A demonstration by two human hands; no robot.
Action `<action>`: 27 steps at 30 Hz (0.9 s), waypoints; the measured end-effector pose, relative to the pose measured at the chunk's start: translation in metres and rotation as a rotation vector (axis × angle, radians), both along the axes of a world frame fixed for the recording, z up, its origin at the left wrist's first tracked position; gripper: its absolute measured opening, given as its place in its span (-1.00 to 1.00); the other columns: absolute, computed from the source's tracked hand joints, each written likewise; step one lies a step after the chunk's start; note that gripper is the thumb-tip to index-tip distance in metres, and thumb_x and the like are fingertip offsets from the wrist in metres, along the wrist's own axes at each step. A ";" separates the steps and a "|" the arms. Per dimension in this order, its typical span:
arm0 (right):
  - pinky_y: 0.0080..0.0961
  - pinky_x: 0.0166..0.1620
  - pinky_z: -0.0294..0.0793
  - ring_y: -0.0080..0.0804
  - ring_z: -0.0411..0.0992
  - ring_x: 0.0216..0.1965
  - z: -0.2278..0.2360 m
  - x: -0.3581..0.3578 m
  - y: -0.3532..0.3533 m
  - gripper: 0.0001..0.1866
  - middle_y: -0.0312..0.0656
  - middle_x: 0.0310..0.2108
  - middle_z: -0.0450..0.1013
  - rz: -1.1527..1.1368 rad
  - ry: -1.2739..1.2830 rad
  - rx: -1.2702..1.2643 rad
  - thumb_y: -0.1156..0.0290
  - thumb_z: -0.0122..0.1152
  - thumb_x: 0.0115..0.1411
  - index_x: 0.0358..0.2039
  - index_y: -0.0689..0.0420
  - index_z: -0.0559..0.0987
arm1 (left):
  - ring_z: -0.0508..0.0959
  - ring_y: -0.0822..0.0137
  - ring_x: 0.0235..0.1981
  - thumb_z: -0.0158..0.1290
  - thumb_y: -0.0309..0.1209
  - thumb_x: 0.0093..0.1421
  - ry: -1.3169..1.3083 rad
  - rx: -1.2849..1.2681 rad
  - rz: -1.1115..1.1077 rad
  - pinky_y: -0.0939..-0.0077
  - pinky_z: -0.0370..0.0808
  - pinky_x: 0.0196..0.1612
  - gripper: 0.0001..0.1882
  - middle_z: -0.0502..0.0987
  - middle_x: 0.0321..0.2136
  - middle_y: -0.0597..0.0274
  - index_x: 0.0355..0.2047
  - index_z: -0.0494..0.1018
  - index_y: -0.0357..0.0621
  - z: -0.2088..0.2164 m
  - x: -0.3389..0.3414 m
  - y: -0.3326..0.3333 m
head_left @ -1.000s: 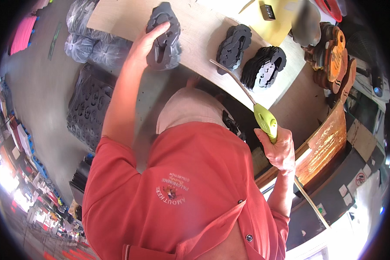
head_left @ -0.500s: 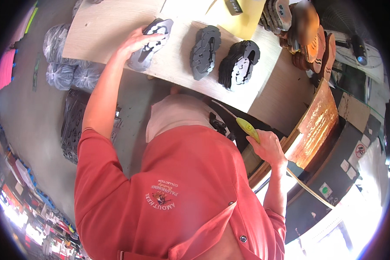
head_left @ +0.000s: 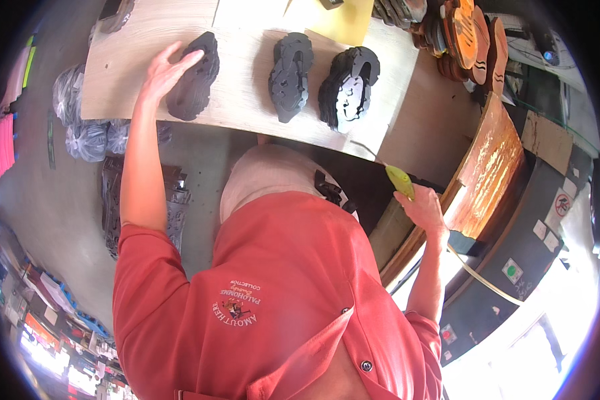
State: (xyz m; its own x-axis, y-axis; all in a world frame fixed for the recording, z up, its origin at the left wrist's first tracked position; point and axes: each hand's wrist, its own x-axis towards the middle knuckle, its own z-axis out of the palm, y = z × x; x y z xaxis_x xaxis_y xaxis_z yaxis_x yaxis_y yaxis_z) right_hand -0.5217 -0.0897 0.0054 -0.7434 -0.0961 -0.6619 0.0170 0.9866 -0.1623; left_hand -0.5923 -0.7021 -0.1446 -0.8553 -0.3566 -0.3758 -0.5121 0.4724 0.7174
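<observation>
My left hand (head_left: 163, 75) is open over the left part of the table (head_left: 247, 123), fingers spread. Its fingertips are at the upper left edge of a dark grey shoe sole (head_left: 199, 83); whether they touch it I cannot tell. Well to the right of it lies another dark grey sole (head_left: 291, 79), and beside that a small stack of black soles (head_left: 350, 93) with a shiny top. In my right hand (head_left: 423, 208), closed round its yellow-green handle (head_left: 400, 183), is a tool with a thin, curved metal tip. That tip reaches just over the table's front edge.
Orange and brown insoles (head_left: 463, 37) are piled at the far right. Yellow paper (head_left: 343, 27) lies at the back of the table. A shiny brown board (head_left: 483, 173) stands on the right. Bagged bundles (head_left: 83, 140) and stacked black soles (head_left: 173, 207) sit on the floor at left.
My left hand has let go of the left sole, which now lies flat on the table. The whole view has shifted slightly. My right hand still holds the tool.
</observation>
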 end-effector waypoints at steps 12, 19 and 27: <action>-0.03 -0.17 0.55 0.30 0.57 -0.22 -0.010 -0.024 0.020 -0.62 0.21 -0.37 0.58 -0.040 0.172 -0.077 0.12 0.38 0.29 -0.20 0.25 0.69 | 0.68 0.22 -0.03 0.29 0.17 0.28 0.048 0.429 -0.066 0.40 0.54 0.15 -0.01 0.71 -0.05 -0.08 0.26 0.39 -0.66 0.035 -0.011 0.288; 0.02 -0.16 0.55 0.31 0.57 -0.21 -0.022 -0.024 0.033 -0.60 0.23 -0.35 0.58 -0.072 0.224 -0.145 0.09 0.37 0.31 -0.22 0.24 0.68 | 0.66 0.33 -0.04 0.30 0.03 0.31 -0.265 0.696 -0.132 0.44 0.51 0.11 -0.39 0.71 -0.07 0.16 0.06 0.63 -0.32 0.016 -0.039 0.298; -0.06 -0.25 0.58 0.06 0.57 -0.29 -0.096 -0.009 0.051 -0.56 0.02 -0.34 0.55 0.378 0.578 0.026 -0.05 0.29 0.30 -0.22 0.12 0.58 | 0.71 0.15 0.04 0.49 0.10 -0.02 -0.089 0.141 -0.290 0.30 0.60 0.18 -0.21 0.73 -0.01 -0.03 0.10 0.66 -0.19 0.002 -0.049 0.329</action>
